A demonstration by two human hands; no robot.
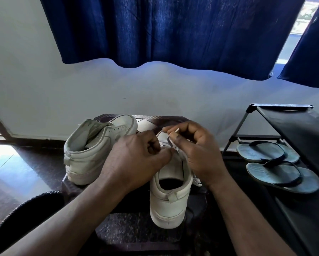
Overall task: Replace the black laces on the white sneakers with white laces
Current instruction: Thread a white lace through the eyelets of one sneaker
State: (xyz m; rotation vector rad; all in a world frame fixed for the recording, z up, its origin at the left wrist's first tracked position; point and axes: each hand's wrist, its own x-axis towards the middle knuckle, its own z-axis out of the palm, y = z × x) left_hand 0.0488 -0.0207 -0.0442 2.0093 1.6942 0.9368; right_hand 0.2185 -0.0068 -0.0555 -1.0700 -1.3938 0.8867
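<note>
Observed: the sneaker being worked on stands heel-first toward the camera at centre frame, on a dark stool. The second sneaker lies at centre left on the same stool. Its eyelets look bare, and no black lace can be seen on either shoe.

Left hand: fingers curled over the sneaker's upper at the eyelet row, holding it. Exactly what lies under the fingertips is hidden.

Right hand: thumb and fingers closed in a pinch on the white lace near its tip. The tip pokes up just above the fingers, and a loop of lace arcs between the two hands.

Assessment: threading of the white lace appears to be in progress on this sneaker, with the second sneaker probably still to do.

Recommendations for the step:
- Keep the pinch close to the tip, so that it stays stiff and does not buckle at the eyelet.
- Use the left hand to lift and steady the eyelet flap and open the hole toward the tip.
- Draw the slack through flat and without twist, and keep both ends even before crossing.
- The loop could snag on a finger, so clear it before pulling.

Surroundings: flip-flops on a rack at right, and a blue curtain across the top.
</note>
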